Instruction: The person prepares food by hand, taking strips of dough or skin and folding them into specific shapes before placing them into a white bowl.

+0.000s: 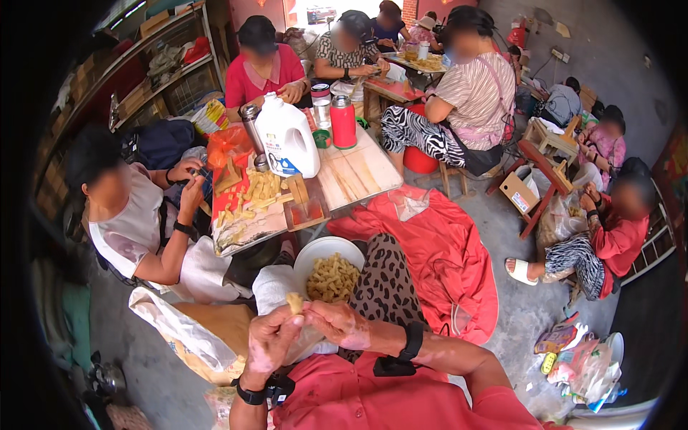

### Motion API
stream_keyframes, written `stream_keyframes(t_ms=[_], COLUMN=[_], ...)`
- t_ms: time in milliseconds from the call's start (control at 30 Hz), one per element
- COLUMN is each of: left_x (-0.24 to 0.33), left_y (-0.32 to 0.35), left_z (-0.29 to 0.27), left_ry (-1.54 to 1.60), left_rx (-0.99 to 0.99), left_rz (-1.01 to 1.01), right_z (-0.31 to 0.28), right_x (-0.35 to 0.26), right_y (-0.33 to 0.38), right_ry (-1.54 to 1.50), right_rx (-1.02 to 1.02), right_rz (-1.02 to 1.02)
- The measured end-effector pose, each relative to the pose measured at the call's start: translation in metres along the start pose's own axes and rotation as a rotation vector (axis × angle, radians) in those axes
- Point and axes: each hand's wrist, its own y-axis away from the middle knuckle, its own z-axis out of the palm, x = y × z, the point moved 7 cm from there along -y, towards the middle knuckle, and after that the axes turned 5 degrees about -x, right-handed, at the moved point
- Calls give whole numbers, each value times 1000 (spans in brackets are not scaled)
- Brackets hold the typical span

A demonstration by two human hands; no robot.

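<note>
My left hand (269, 345) is closed, pinching a small tan piece (294, 302) between thumb and fingertips. The piece is short and chunky; I cannot tell its material. Beside it, my right hand (341, 326) has its fingers curled together close to the left fingertips. What they grip, if anything, is hidden. Just beyond both hands, a white tub (331, 244) holds many similar tan pieces (332, 278). A white cloth (274, 287) lies over my left leg, next to the tub.
A low table (358, 172) ahead carries a white jug (287, 136), a red flask (343, 123) and heaped tan strips (261, 190). A paper sack (208, 337) stands at left, red fabric (430, 251) at right. Co-workers sit around; plastic bags (584, 365) lie on the floor.
</note>
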Motion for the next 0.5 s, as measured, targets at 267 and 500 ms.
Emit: stream_keyframes(t_ms=[267,500], left_x=[0,4], left_y=[5,13], left_z=[20,28], left_ry=[-533,-641], left_rx=[-56,-126], left_rz=[219,271], right_z=[2,5], right_x=[13,16], right_y=[13,21], right_ry=[-172,-115], right_rx=[-171,-294], right_rz=[289,356])
